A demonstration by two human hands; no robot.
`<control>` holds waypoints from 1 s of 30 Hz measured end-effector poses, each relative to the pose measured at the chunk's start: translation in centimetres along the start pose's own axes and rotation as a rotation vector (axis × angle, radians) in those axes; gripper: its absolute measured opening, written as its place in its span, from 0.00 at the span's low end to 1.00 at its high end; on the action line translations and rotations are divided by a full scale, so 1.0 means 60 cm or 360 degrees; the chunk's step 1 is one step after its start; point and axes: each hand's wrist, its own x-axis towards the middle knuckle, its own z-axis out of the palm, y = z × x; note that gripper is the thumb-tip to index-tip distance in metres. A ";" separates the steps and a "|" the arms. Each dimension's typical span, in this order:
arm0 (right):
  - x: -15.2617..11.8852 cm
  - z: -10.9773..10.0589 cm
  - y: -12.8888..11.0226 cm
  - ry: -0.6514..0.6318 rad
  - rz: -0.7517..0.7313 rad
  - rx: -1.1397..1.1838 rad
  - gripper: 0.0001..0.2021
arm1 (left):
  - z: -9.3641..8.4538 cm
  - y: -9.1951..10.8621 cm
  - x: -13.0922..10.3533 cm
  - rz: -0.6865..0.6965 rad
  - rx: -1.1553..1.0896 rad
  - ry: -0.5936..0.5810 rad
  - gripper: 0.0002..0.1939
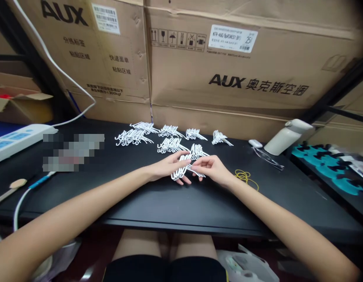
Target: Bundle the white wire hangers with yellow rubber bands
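Observation:
In the middle of the head view, a bundle of white bent-wire hooks (179, 169) is in my left hand (171, 164), the thumb over it and the fingers beneath. The fingers of my right hand (210, 167) close in a pinch at the straight ends of the same bundle. Just behind my hands lies another bundle of white hooks (198, 150). Further bundles of hooks (169, 145) lie in rows, with a looser heap of hooks (131, 136) to the left and a small bundle (220, 137) to the right. Yellow rubber bands (242, 176) lie right of my right hand.
Large cardboard boxes (228, 102) stand along the back of the black table (158, 207). At right are a white bottle (287, 137), a pair of glasses (266, 157) and teal items (322, 164). A power strip (26, 139) with a white cable (64, 72) occupies the left.

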 end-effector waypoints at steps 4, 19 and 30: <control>0.001 -0.001 0.004 -0.0052 0.0048 0.0010 0.14 | 0.004 -0.001 -0.001 0.0027 0.0000 -0.0052 0.33; -0.002 0.005 0.004 -0.0198 -0.0067 -0.0111 0.16 | 0.003 -0.003 0.003 0.0176 0.0181 -0.0105 0.24; 0.036 -0.139 0.050 0.0507 -0.0467 -0.1157 0.16 | -0.019 0.000 0.016 0.0215 -0.0152 0.0330 0.22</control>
